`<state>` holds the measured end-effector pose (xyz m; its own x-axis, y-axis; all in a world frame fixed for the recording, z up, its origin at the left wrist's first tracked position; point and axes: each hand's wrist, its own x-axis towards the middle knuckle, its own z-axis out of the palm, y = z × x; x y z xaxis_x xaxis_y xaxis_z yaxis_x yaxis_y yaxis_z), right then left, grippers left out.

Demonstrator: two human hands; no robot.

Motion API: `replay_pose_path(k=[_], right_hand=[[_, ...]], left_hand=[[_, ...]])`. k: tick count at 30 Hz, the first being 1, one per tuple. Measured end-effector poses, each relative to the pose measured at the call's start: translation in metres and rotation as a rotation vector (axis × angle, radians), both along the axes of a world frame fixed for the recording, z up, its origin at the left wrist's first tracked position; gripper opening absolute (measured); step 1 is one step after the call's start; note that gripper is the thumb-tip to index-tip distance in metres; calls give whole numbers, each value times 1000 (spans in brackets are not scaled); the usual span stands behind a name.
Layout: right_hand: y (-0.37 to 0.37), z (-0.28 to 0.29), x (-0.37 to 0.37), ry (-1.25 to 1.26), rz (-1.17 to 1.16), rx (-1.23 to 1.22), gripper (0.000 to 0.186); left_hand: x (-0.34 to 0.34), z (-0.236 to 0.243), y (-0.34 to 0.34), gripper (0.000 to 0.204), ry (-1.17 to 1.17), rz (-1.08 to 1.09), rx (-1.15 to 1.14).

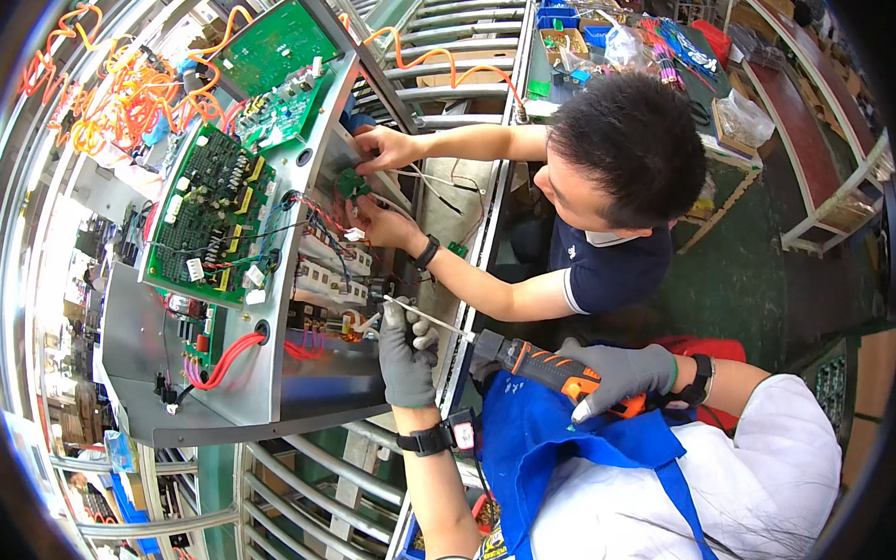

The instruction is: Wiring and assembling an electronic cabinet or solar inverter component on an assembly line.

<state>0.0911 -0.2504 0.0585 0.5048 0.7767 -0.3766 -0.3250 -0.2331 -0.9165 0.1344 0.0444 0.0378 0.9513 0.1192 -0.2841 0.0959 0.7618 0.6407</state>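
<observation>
My gloved right hand [619,378] grips an orange-and-black power screwdriver [535,361] with a long bit [440,322] reaching left. My gloved left hand [408,355] has curled fingers at the bit's tip; what they hold is too small to make out. Both are at the lower side of an open metal chassis [235,386] with green circuit boards [199,205], red cables [219,367] and white components [320,280]. A co-worker's two hands [384,149] are higher up inside the chassis, at a small green board [351,185].
The co-worker [603,205] leans in across from the chassis. A roller conveyor [337,481] runs beneath it. Tangled orange hoses [116,99] lie at top left. A bench [695,143] with bins [557,10] and parts stands at top right, beside metal shelving [809,169].
</observation>
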Motion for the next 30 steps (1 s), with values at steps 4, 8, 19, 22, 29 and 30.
replay_pose_path(k=[4, 8, 19, 22, 29, 30], right_hand=[[3, 6, 1, 140, -18, 40, 68], [5, 5, 6, 146, -12, 19, 54], [4, -3, 15, 213, 31, 41, 74], [1, 9, 18, 339, 13, 44, 77], [14, -6, 14, 162, -33, -30, 79], [18, -4, 16, 159, -36, -31, 79]], left_hand=[[9, -2, 0, 28, 39, 55, 12], [18, -11, 12, 26, -21, 79, -67], [32, -17, 37, 25, -83, 35, 7], [34, -14, 48, 22, -84, -50, 200], [50, -35, 46, 34, -67, -109, 29], [54, -32, 40, 34, -71, -112, 28]])
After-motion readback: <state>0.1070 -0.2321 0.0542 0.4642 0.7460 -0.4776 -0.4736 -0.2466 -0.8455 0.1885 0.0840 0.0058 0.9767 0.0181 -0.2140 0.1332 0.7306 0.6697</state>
